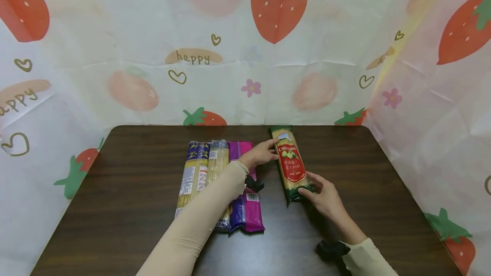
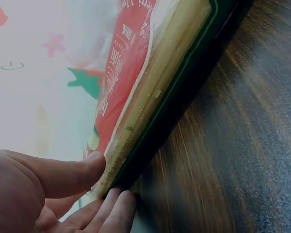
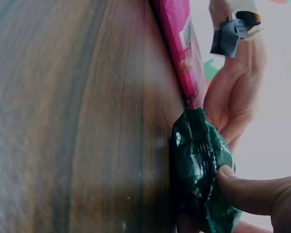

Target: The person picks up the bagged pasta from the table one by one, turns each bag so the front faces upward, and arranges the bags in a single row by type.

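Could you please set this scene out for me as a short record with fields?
Left hand: touches the Olivoilà pack near its far end
Right hand: grips that pack's near end
Left of it: pink pack, clear pack, blue-topped pack, side by side, partly hidden by the left sleeve
Surface: dark table
Backdrop: strawberry-print cloth
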{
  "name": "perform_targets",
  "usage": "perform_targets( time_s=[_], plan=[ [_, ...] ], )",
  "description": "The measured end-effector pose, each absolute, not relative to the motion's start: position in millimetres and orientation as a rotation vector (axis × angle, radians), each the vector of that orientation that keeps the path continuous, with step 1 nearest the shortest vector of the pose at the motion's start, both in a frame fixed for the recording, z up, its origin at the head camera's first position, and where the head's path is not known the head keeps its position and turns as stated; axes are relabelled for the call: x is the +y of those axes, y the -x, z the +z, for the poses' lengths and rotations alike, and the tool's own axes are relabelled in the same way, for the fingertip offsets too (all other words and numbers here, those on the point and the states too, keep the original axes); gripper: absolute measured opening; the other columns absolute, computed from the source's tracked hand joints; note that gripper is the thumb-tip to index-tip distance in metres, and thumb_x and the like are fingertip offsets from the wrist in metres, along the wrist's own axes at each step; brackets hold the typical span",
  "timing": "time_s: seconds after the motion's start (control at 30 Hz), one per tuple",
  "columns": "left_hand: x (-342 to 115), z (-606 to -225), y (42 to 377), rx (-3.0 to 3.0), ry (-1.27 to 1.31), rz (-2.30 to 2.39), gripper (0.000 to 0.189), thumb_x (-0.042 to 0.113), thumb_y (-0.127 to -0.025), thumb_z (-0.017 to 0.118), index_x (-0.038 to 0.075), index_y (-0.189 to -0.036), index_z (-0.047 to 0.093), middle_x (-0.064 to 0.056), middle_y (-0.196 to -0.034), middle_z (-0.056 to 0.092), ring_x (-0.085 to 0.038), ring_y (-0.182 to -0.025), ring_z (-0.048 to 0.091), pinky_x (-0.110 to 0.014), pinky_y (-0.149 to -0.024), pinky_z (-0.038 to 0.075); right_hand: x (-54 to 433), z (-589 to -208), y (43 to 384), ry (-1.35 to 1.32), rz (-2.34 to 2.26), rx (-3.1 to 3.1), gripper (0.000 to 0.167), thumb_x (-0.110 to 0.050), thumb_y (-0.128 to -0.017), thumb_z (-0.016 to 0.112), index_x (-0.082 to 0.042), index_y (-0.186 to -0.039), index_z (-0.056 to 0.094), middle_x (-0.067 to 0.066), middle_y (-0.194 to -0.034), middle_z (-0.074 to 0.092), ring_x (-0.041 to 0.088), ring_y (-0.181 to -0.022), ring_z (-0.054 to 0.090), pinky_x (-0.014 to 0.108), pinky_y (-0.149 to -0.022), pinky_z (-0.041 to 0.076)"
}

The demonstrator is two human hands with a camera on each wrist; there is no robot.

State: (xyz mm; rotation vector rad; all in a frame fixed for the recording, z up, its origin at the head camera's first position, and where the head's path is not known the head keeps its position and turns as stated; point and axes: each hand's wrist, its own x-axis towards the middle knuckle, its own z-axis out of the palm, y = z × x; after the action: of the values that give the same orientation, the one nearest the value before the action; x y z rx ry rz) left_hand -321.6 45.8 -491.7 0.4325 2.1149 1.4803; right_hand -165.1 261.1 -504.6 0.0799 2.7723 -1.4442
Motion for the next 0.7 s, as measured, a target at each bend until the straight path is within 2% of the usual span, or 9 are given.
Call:
perform_targets(
  time_s=[0.17, 0.33, 0.5, 0.7],
  plan=[
    [42, -492, 321, 2.115, -0.439, 1.486, 0.070, -0.004, -0.106, 0.060, 0.006, -0.169, 0.031, -0.023, -0.172, 0.033, -0.036, -0.154, 0.042, -0.045, -0.122, 0.042, 262, -503, 166, -0.039, -1.392, 2.784, 0.063, -0.017, -0.099, 0.081, 0.007, -0.151, 0.055, 0.030, -0.139, 0.066, 0.044, -0.121, 0.068, 0.058, -0.102, 0.055],
    [36, -490, 318, 2.097, -0.458, 1.472, 0.066, -0.003, -0.108, 0.058, 0.004, -0.169, 0.032, -0.023, -0.172, 0.031, -0.037, -0.154, 0.042, -0.046, -0.123, 0.040, 259, -501, 164, -0.013, -1.396, 2.759, 0.066, -0.015, -0.100, 0.079, 0.011, -0.153, 0.050, 0.034, -0.147, 0.057, 0.047, -0.130, 0.063, 0.058, -0.107, 0.053],
    [26, -485, 317, 2.175, -0.514, 1.414, 0.060, 0.004, -0.109, 0.060, 0.003, -0.165, 0.040, -0.021, -0.170, 0.037, -0.038, -0.155, 0.040, -0.047, -0.123, 0.040, 249, -495, 161, -0.009, -1.368, 2.836, 0.067, -0.013, -0.099, 0.080, 0.010, -0.154, 0.049, 0.032, -0.143, 0.055, 0.047, -0.134, 0.059, 0.060, -0.111, 0.050],
    [12, -479, 318, 2.268, -0.605, 1.336, 0.054, 0.010, -0.109, 0.063, 0.001, -0.160, 0.048, -0.024, -0.164, 0.046, -0.038, -0.154, 0.042, -0.048, -0.121, 0.043, 236, -490, 155, 0.052, -1.315, 2.943, 0.070, -0.016, -0.097, 0.083, 0.007, -0.155, 0.050, 0.027, -0.149, 0.054, 0.045, -0.138, 0.054, 0.065, -0.114, 0.045]
  ],
)
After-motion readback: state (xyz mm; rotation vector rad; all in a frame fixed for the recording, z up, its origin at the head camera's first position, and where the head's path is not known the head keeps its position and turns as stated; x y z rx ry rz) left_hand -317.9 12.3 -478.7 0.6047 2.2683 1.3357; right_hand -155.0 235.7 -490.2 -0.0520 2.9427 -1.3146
